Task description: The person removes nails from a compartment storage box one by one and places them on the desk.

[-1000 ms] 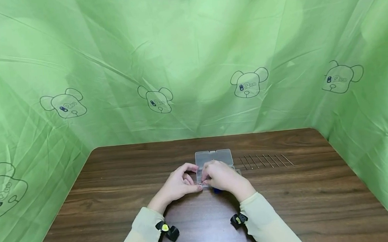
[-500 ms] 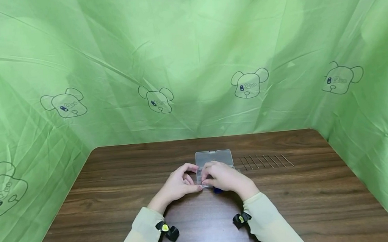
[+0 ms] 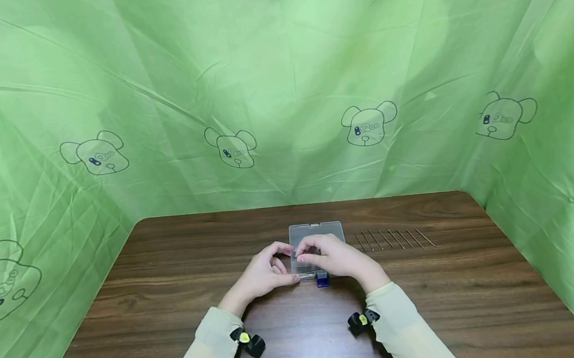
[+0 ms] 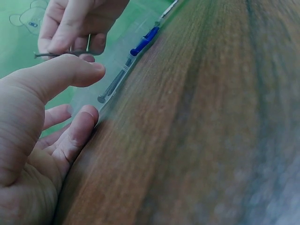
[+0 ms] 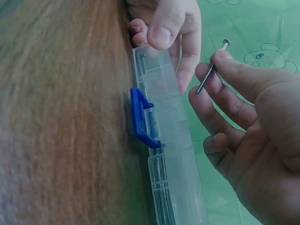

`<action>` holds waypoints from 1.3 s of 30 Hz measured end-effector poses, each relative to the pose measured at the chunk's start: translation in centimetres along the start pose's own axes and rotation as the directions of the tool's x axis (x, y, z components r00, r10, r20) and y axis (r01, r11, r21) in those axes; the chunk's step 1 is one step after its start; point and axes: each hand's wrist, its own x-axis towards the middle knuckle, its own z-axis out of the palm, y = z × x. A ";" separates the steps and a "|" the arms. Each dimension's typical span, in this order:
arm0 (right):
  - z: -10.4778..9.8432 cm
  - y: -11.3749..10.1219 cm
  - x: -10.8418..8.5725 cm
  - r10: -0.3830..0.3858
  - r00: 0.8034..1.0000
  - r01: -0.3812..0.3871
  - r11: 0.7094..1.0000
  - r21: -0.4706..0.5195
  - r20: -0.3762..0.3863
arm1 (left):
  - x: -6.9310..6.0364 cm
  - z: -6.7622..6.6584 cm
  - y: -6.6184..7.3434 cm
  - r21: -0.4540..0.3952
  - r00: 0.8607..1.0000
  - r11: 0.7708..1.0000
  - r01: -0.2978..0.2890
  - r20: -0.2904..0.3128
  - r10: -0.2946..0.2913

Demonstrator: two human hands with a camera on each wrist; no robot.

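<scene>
A clear plastic box (image 5: pixel 173 126) with a blue latch (image 5: pixel 138 117) stands on the table, its lid (image 3: pixel 315 232) folded back. Nails (image 4: pixel 112 83) lie inside, seen through its wall. The left hand (image 3: pixel 264 272) holds the box's left side, thumb at the near corner and fingers along the side. Above the box, the right hand (image 3: pixel 339 257) pinches one nail (image 5: pixel 206 78) between thumb and fingers, its head sticking out past the thumb in the right wrist view. In the left wrist view that nail (image 4: pixel 42 55) lies roughly level.
Several nails (image 3: pixel 397 239) lie in a slanted row on the wooden table (image 3: pixel 175 300), right of the box. A green cloth (image 3: pixel 285 89) with printed bear heads surrounds the table's back and sides.
The right hand has risen from inside the box and shifted a little to the right, with a nail in its fingers; the blue latch shows more. The left hand has stayed still.
</scene>
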 end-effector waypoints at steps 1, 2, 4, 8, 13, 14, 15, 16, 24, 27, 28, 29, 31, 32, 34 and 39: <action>-0.1 -0.1 0.0 0.007 1.000 -0.007 1.000 0.011 0.000 | 0.0 0.0 0.0 0.000 1.000 1.000 0.001 0.000 -0.001; -0.1 -0.1 0.0 0.016 1.000 -0.016 1.000 0.022 0.002 | 0.0 0.0 0.0 0.001 1.000 1.000 0.001 -0.001 -0.001; -0.2 -0.2 -0.1 0.027 1.000 -0.028 0.999 0.030 0.004 | 0.0 0.0 0.0 -0.001 1.000 1.000 0.001 -0.002 -0.001; -0.5 -0.4 -0.2 0.021 1.000 -0.021 0.999 0.026 0.009 | 0.0 0.0 0.0 -0.012 1.000 1.000 0.002 -0.003 -0.002; -1.3 -0.6 -0.6 0.020 1.000 -0.020 0.999 0.028 -0.008 | 0.0 0.1 0.0 -0.020 1.000 1.000 0.010 -0.002 -0.010; -1.5 -0.7 -0.8 0.022 1.000 -0.021 0.999 0.034 -0.017 | 0.0 0.1 0.0 -0.019 1.000 1.000 0.013 -0.002 -0.013; -1.8 -0.8 -1.1 0.026 0.999 -0.025 0.999 0.045 -0.028 | 0.0 0.1 0.1 -0.017 1.000 1.000 0.013 -0.002 -0.013; -2.2 -0.9 -1.4 0.032 0.999 -0.030 0.998 0.057 -0.039 | 0.0 0.2 0.1 -0.018 1.000 1.000 0.013 -0.002 -0.013; -5.1 -1.3 -5.1 0.136 0.979 -0.125 0.989 0.080 -0.150 | 0.1 0.2 0.0 -0.023 1.000 1.000 0.015 -0.010 -0.015; -6.0 -1.2 -6.5 0.198 0.964 -0.182 0.978 0.100 -0.178 | 0.1 0.2 0.0 -0.019 1.000 1.000 0.015 -0.011 -0.015; -6.2 -1.1 -6.9 0.216 0.958 -0.199 0.974 0.108 -0.189 | 0.1 0.2 0.0 -0.021 1.000 1.000 0.014 -0.010 -0.014; -6.5 -1.0 -7.3 0.228 0.953 -0.208 0.971 0.115 -0.201 | 0.0 0.2 0.0 -0.018 1.000 1.000 0.015 -0.010 -0.015; -6.9 -0.9 -8.1 0.251 0.939 -0.229 0.966 0.119 -0.233 | 0.0 0.2 0.1 -0.014 1.000 1.000 0.016 -0.011 -0.016; -7.2 -0.8 -8.5 0.262 0.933 -0.237 0.963 0.125 -0.247 | 0.0 0.2 0.1 -0.015 1.000 1.000 0.014 -0.012 -0.014; -7.6 -0.5 -9.2 0.285 0.920 -0.252 0.956 0.151 -0.269 | 0.0 0.2 0.1 -0.014 1.000 1.000 0.013 -0.014 -0.014; -8.3 0.2 -10.8 0.353 0.896 -0.281 0.920 0.272 -0.269 | 0.0 0.2 0.2 -0.007 1.000 1.000 0.014 -0.011 -0.014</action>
